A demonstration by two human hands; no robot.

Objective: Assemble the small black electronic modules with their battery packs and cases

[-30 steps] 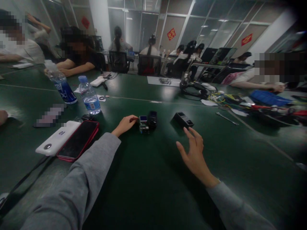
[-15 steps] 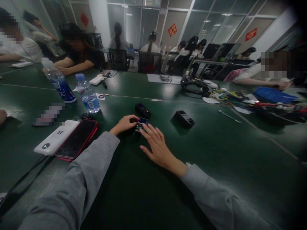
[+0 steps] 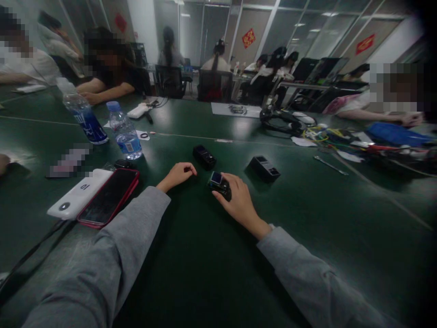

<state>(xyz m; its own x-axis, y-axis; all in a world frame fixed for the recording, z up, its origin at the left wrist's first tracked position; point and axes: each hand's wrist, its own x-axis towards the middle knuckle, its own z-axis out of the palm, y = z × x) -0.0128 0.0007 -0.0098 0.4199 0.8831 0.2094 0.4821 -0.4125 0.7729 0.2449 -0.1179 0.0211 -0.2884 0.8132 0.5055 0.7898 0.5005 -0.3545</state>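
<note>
My right hand (image 3: pixel 241 198) grips a small circuit board with a screen (image 3: pixel 217 177), thumb on the near side and fingers over the far edge. The board is held just above or on the green table; which one I cannot tell. To its left, my left hand (image 3: pixel 178 176) rests on the table with fingers loosely curled, thumb and forefinger apart and nothing between them. A black boxy device (image 3: pixel 204 157) lies just beyond both hands. Farther right sits a second black box with a grey face (image 3: pixel 264 167).
On the left are a red-cased phone (image 3: pixel 108 197), a white power bank (image 3: pixel 80 193) and two water bottles, one of them clear (image 3: pixel 124 132). A wrench (image 3: pixel 330 165) and tangled cables (image 3: pixel 321 134) lie right. Several people sit around.
The circuit board has moved right, away from my left hand, and is now in my right hand. My right hand's fingers have closed around it. My left hand has let go.
</note>
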